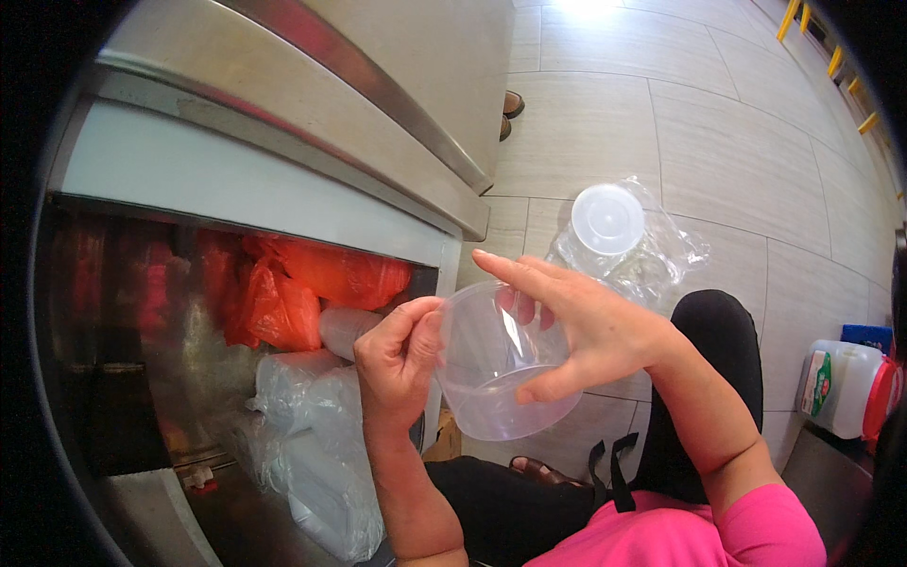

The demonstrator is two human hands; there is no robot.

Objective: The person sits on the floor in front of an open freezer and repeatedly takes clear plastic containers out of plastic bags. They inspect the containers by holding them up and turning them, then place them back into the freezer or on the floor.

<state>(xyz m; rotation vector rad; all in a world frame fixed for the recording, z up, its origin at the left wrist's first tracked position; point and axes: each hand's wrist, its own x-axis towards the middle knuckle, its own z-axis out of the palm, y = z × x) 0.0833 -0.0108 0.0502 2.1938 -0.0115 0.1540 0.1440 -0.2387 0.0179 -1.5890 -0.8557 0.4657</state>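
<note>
A clear round plastic container [477,397] is held tilted between my hands. My left hand [397,359] pinches its rim at the left. My right hand [586,331] spans its right side, with the thumb low, the index finger stretched above the rim and the other fingertips curled over it. To the left, an open steel cabinet [255,189] holds orange plastic bags [279,307] and wrapped clear containers [316,482], with a translucent stack [345,331] between them. Beyond my hands, a white round lid [607,217] lies on a crumpled clear bag [652,265] on the floor.
The tiled floor [727,170] extends ahead and right. Brown shoes [510,109] show beside the steel unit at the top. A white jug with a red part [836,392] and a blue item [864,335] stand at right. Yellow legs [836,61] line the far right edge.
</note>
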